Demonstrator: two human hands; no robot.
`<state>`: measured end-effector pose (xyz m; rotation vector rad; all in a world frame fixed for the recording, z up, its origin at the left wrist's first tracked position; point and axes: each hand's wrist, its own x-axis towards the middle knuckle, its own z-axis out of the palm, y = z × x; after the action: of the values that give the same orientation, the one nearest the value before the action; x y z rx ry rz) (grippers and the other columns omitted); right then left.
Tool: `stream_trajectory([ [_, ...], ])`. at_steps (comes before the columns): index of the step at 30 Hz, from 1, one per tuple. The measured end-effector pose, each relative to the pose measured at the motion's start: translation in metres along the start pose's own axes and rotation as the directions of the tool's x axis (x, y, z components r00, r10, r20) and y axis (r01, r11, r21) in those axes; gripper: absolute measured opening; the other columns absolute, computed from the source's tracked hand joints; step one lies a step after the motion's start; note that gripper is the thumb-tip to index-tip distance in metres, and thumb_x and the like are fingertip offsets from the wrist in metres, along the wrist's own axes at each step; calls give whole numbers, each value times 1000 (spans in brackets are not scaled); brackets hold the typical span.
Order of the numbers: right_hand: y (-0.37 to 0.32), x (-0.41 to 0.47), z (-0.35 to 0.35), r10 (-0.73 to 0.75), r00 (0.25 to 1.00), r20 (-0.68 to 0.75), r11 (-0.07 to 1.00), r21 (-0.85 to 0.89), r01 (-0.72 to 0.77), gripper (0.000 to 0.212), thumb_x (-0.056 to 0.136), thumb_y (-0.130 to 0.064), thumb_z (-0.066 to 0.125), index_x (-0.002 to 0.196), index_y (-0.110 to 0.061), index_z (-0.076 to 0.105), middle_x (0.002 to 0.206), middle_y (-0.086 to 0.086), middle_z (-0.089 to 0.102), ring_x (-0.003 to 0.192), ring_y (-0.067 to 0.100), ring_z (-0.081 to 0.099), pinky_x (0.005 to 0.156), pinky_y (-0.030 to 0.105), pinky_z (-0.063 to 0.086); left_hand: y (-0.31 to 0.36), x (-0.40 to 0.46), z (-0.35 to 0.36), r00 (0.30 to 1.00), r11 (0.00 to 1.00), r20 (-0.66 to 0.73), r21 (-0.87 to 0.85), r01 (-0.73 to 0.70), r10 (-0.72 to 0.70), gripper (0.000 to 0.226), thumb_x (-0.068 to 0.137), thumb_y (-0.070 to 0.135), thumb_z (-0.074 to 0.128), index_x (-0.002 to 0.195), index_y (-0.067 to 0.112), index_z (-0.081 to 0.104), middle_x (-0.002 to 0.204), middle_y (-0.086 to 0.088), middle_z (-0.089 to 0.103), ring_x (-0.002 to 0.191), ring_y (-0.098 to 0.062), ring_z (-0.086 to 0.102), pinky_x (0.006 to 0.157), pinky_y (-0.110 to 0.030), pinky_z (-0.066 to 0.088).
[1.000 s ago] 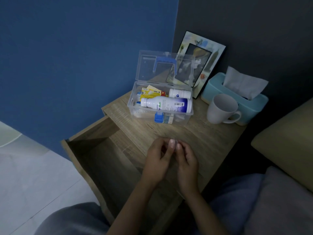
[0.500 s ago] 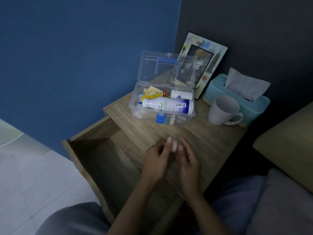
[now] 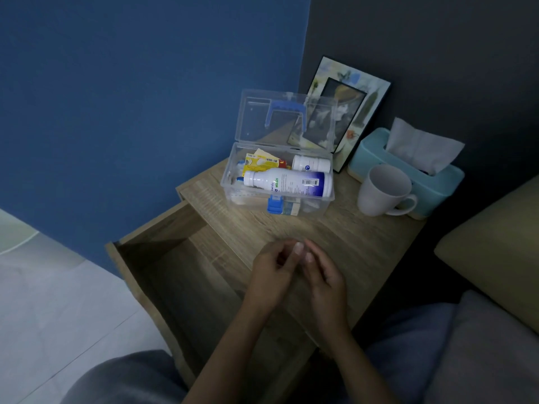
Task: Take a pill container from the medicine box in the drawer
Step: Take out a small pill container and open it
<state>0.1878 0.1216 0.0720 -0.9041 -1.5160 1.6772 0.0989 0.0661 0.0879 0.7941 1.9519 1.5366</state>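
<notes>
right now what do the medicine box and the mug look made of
Medicine box: clear, glossy hard plastic; the contents show through its walls. Its latch is opaque blue plastic. Mug: likely white glazed ceramic, with thick walls and a smooth surface, though plastic can't be ruled out.

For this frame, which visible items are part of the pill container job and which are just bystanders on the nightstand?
Part of the job:
- clear medicine box, lid open, on the nightstand top
- small white pill container inside it
- open drawer
- left hand and right hand, both empty

Bystanders:
- white mug
- teal tissue box
- picture frame
</notes>
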Motion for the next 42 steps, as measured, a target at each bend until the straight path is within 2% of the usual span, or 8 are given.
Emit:
stream_trajectory([
  [9,6,3,-10,88,996,-7,992,88,-88,22,89,-18,66,110,-24,70,114,3,73,111,17,67,97,39,50,7,4,-3,975,961,-57,-190,202,-216,31,94,35,55,72,14,60,60,8,60,55,0,54,61,-16,45],
  [17,-1,10,-22,99,995,17,984,147,-101,36,78,-24,75,113,-31,69,110,-2,75,106,11,69,85,19,54,6,2,-20,957,804,95,-522,283,-275,28,87,9,64,113,-2,63,87,-5,70,82,-14,66,80,-24,50],
  [25,-1,11,-38,54,998,-14,997,52,-53,13,79,-9,76,89,-12,68,98,-3,78,97,10,72,75,15,54,-4,1,-19,982,932,85,-313,185,-167,39,72,-16,71,98,12,66,91,5,72,79,8,68,69,-9,52],
  [30,4,15,-50,59,998,25,986,-156,-55,48,81,-8,73,128,-14,60,116,-5,69,103,-8,64,86,7,49,-11,4,-13,996,976,51,-201,86,-77,54,68,-14,75,107,22,66,99,10,68,87,10,66,78,-10,51],
  [34,7,13,-60,-28,997,78,919,-391,56,34,86,-12,68,117,-24,65,116,-5,68,106,-4,61,88,3,43,-21,4,-11,998,1000,58,3,-25,25,48,69,1,80,102,34,70,104,14,72,105,0,66,91,-18,49],
  [36,5,11,-63,-36,993,109,894,-442,81,32,86,-16,68,107,-40,62,111,-19,67,106,-6,61,86,1,42,-25,6,-9,992,979,85,174,-102,88,47,70,11,81,113,27,70,117,6,71,131,-6,50,114,-18,25],
  [38,7,11,-65,-51,992,118,854,-510,104,28,87,-22,67,106,-42,60,109,-26,65,105,-8,59,86,2,41,-28,6,-7,979,929,127,315,-192,160,52,73,18,79,123,23,66,129,0,66,141,-5,28,111,-6,-13],
  [42,13,9,-66,-19,993,113,735,-672,90,38,90,-32,63,127,-25,60,126,-8,65,116,6,59,93,17,43,-34,7,-4,951,832,227,469,-296,210,62,83,27,69,141,29,47,146,-5,50,143,-2,8,113,-23,-22],
])
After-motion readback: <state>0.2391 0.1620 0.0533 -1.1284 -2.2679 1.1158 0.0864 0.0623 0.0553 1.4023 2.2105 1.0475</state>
